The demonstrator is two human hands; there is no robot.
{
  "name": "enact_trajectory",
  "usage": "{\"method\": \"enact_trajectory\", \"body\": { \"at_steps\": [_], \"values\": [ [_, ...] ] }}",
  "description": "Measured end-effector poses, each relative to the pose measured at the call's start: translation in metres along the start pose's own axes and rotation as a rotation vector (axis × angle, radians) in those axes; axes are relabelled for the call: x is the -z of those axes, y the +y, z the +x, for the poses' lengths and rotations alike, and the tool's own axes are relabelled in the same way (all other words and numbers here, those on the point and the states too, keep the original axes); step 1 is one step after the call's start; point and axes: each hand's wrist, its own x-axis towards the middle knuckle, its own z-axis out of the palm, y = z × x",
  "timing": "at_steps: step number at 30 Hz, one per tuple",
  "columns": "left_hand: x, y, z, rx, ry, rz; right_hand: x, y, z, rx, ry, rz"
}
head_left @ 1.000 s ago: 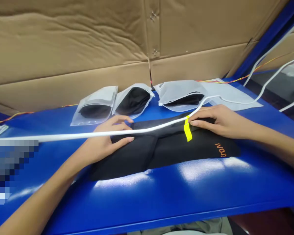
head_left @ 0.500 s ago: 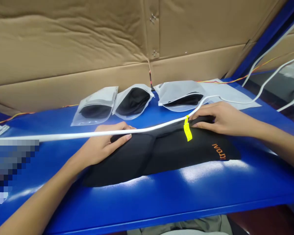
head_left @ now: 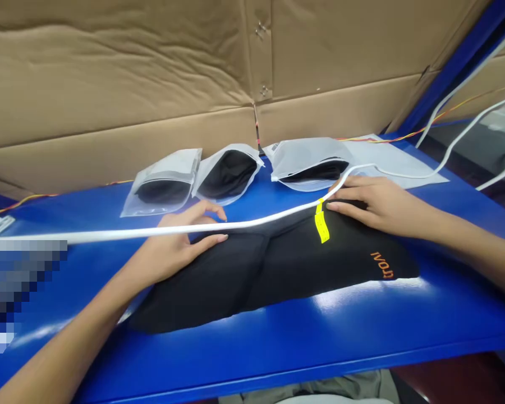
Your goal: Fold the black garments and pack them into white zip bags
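Note:
A folded piece of black cloth (head_left: 219, 286) with orange lettering near its right end lies on the blue table. At its back left edge is my left hand (head_left: 172, 247), thumb resting on the cloth and index finger raised apart from it. Over the back right edge lies my right hand (head_left: 370, 202), thumb stretched flat on the cloth and fingers extended, some hidden behind the white cable (head_left: 185, 229). That cable runs across the view in front of both hands. A yellow tag (head_left: 322, 226) hangs from it, over the cloth in view.
Three translucent bags, a left one (head_left: 162, 185), a middle one (head_left: 229, 174) and a right one (head_left: 311, 163), hold black cloth along the back of the blue table (head_left: 303, 342). A flat white sheet (head_left: 408, 163) lies beside them. Brown cardboard (head_left: 122, 84) stands behind.
The cloth now lies flatter, its left end spread closer to me and its right end farther right. Both hands have loosened from its back edge, their fingers spreading.

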Motion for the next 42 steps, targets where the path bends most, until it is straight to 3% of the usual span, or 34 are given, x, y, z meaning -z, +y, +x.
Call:
{"method": "enact_trajectory", "body": {
  "at_steps": [7,15,17,20,23,26,29,36,42],
  "values": [
    [0.0,0.006,0.0,-0.013,0.019,0.087,-0.007,0.007,0.001,-0.041,0.067,-0.001],
    [-0.016,0.006,-0.014,-0.141,0.075,0.281,-0.003,0.001,0.001,-0.009,-0.015,0.049],
    [-0.016,0.005,-0.019,-0.233,0.097,0.287,-0.003,0.0,0.0,-0.006,-0.013,0.032],
    [-0.01,0.01,-0.022,-0.482,0.107,0.182,-0.005,0.003,0.0,0.026,-0.037,0.003],
    [-0.004,0.019,-0.019,-0.655,-0.114,0.119,-0.007,0.005,0.001,0.064,-0.047,-0.017],
    [-0.004,0.024,-0.015,-0.624,-0.297,0.208,-0.007,0.003,0.0,0.091,-0.022,-0.05],
    [-0.009,0.022,-0.012,-0.53,-0.347,0.267,-0.006,-0.002,-0.002,0.118,0.019,-0.113],
    [-0.011,0.019,-0.012,-0.492,-0.337,0.254,-0.011,-0.018,-0.006,0.467,-0.024,-0.184],
    [-0.015,0.016,-0.015,-0.418,-0.299,0.316,-0.024,-0.02,-0.003,0.351,0.005,-0.382]
  ]
}}
